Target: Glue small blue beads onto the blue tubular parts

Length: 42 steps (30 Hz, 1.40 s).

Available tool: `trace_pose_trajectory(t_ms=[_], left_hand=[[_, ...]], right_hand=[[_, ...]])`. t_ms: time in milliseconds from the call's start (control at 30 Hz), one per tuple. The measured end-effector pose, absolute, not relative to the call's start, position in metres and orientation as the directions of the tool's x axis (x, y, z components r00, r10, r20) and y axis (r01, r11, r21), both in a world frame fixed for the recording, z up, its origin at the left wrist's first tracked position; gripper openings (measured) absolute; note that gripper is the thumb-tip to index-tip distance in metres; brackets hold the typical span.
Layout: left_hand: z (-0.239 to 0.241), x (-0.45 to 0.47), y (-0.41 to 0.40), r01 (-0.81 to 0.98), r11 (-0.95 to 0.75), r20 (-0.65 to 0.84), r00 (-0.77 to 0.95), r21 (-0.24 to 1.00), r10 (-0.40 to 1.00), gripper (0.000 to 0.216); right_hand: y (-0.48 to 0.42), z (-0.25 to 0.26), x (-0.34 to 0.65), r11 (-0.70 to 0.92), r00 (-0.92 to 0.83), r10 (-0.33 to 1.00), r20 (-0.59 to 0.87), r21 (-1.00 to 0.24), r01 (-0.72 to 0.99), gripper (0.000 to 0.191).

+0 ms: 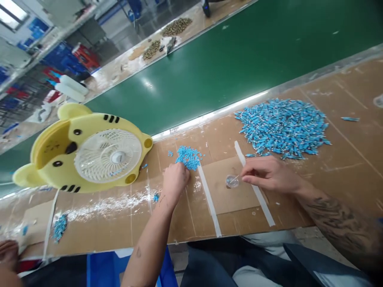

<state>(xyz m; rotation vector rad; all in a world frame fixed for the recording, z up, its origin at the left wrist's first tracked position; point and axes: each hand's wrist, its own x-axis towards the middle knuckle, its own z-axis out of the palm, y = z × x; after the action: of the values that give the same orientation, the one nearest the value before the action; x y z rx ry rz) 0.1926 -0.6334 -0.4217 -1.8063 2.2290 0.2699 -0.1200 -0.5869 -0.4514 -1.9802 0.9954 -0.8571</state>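
Note:
My left hand (176,175) rests at the near edge of a small pile of tiny blue pieces (189,156). Its fingers are curled down, and their tips, with whatever may be in them, are hidden. Between finger and thumb, my right hand (267,173) pinches a thin pale stick (236,178). The stick's tip dips into a small clear round dish (231,181), which stands on a cardboard sheet (223,199) held by strips of white tape. Beyond my right hand lies a large heap of slim blue parts with pale ends (284,127).
A yellow animal-shaped basin with a fan (118,157) stands at the left. Behind the bench runs a green conveyor belt (209,71). Another person's hand (8,252) is at the lower left, near a small blue pile (60,227). White bottles (72,87) stand across the belt.

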Motion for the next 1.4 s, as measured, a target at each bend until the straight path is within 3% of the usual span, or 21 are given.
trace_pose_trajectory(t_ms=[200, 400, 500, 633, 767, 867, 933, 1033, 1200, 1300, 1400], left_hand=[[-0.414, 0.194, -0.634, -0.975, 0.161, -0.241, -0.195, 0.154, -0.951, 0.028], [-0.408, 0.208, -0.637, -0.860, -0.045, -0.182, -0.056, 0.508, -0.982, 0.019], [-0.424, 0.216, -0.631, -0.651, -0.187, -0.217, 0.036, 0.736, -0.976, 0.019], [-0.457, 0.214, -0.624, -0.177, -0.296, -0.290, 0.060, 0.939, -0.955, 0.031], [-0.467, 0.202, -0.616, 0.202, -0.379, -0.374, -0.061, 0.903, -0.925, 0.041], [-0.465, 0.190, -0.610, 0.487, -0.458, -0.409, -0.210, 0.744, -0.888, 0.037], [-0.464, 0.180, -0.608, 0.584, -0.480, -0.372, -0.304, 0.655, -0.877, 0.032], [-0.466, 0.164, -0.605, 0.649, -0.500, -0.285, -0.414, 0.573, -0.865, 0.028], [-0.474, 0.148, -0.600, 0.662, -0.535, -0.178, -0.529, 0.526, -0.830, 0.020], [-0.476, 0.145, -0.597, 0.655, -0.562, -0.183, -0.555, 0.505, -0.811, 0.019], [-0.475, 0.143, -0.596, 0.645, -0.575, -0.206, -0.557, 0.503, -0.805, 0.021]], right_hand=[[-0.586, -0.449, -0.118, -0.411, 0.478, -0.853, 0.210, -0.835, -0.366, 0.022], [-0.588, -0.453, -0.117, -0.367, 0.459, -0.873, 0.166, -0.843, -0.393, 0.024], [-0.587, -0.458, -0.115, -0.341, 0.470, -0.870, 0.151, -0.872, -0.350, 0.024], [-0.590, -0.466, -0.114, -0.342, 0.488, -0.856, 0.168, -0.893, -0.292, 0.023], [-0.589, -0.470, -0.113, -0.355, 0.499, -0.847, 0.184, -0.895, -0.272, 0.021], [-0.589, -0.472, -0.112, -0.280, 0.440, -0.885, 0.151, -0.928, -0.245, 0.027], [-0.590, -0.473, -0.112, -0.244, 0.414, -0.901, 0.126, -0.938, -0.247, 0.027], [-0.593, -0.476, -0.114, -0.307, 0.457, -0.876, 0.154, -0.909, -0.283, 0.017], [-0.593, -0.478, -0.112, -0.467, 0.525, -0.804, 0.279, -0.842, -0.269, 0.018], [-0.589, -0.479, -0.106, -0.667, 0.596, -0.700, 0.394, -0.658, -0.350, 0.023], [-0.587, -0.480, -0.102, -0.760, 0.648, -0.638, 0.416, -0.479, -0.440, 0.026]])
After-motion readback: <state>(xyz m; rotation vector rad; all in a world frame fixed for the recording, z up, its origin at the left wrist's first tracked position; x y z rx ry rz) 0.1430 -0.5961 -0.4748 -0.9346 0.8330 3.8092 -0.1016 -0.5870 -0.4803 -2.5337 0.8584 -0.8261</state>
